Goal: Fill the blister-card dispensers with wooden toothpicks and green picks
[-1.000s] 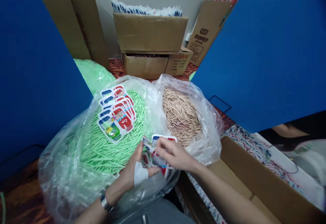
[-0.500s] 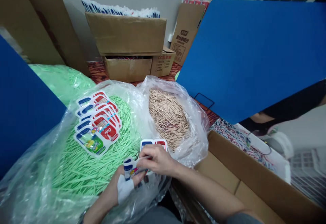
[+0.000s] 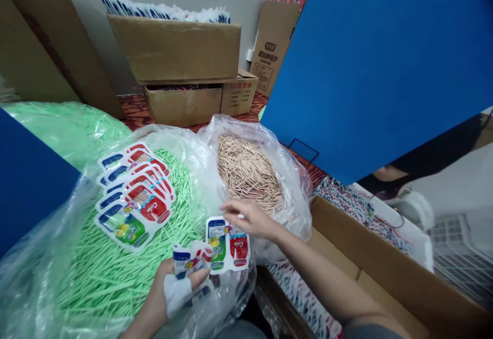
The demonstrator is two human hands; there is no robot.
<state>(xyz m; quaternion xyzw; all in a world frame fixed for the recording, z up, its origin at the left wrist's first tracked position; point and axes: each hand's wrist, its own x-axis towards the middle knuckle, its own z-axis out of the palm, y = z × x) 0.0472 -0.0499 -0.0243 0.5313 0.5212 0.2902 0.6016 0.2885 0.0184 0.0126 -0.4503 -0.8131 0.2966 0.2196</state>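
My left hand [image 3: 166,283], with a white wrap round the base of the thumb, is closed on a printed plastic packet [image 3: 185,264] with its mouth end up. My right hand [image 3: 248,218] is empty, its fingers stretched out and apart over the top edge of a second packet [image 3: 239,249]. That one lies flat, with a green drink and a red cola bottle printed on it. Beyond the right hand, a clear bag [image 3: 296,185] holds thin tan sticks [image 3: 248,167]. Green sticks [image 3: 115,277] fill a larger clear bag, and a fanned stack of packets [image 3: 144,205] rests on them.
Cardboard boxes [image 3: 173,49] stand against the wall, the upper one full of packets. A blue panel [image 3: 365,82] slants across the right, another blue panel [image 3: 31,185] at left. An open carton [image 3: 365,257] sits at right. Part of another person [image 3: 427,154] shows behind the panel.
My right hand has left the packet in my left hand and moved up and right, its fingers opening. The flat packet now shows more fully. The view has shifted slightly.
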